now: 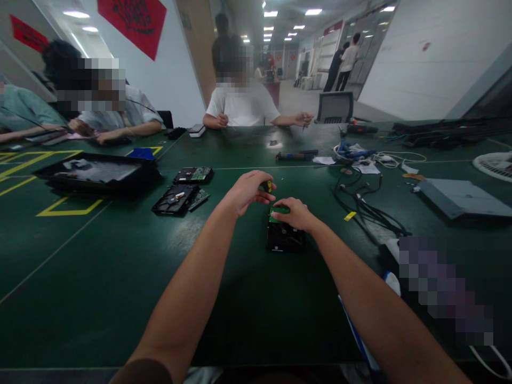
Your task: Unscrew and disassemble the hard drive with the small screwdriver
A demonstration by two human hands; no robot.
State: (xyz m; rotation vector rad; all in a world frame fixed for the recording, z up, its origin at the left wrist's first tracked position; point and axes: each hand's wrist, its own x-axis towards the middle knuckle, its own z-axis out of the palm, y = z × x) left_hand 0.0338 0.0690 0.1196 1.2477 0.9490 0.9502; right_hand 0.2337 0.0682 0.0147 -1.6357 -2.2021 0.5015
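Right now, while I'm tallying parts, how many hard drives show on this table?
3: one drive at the right hand; a second drive to the left; a third drive just beyond it. Others may be hidden.

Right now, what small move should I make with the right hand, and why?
Perhaps gently test whether the flat green circuit board lifts: the right hand is right at it, over the black rectangular drive, while the left hand holds a yellow-and-black object apart.

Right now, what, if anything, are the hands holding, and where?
The left hand holds a black-and-yellow object; the gripped part is hidden. The right hand is at the green board; whether it grips is unclear.
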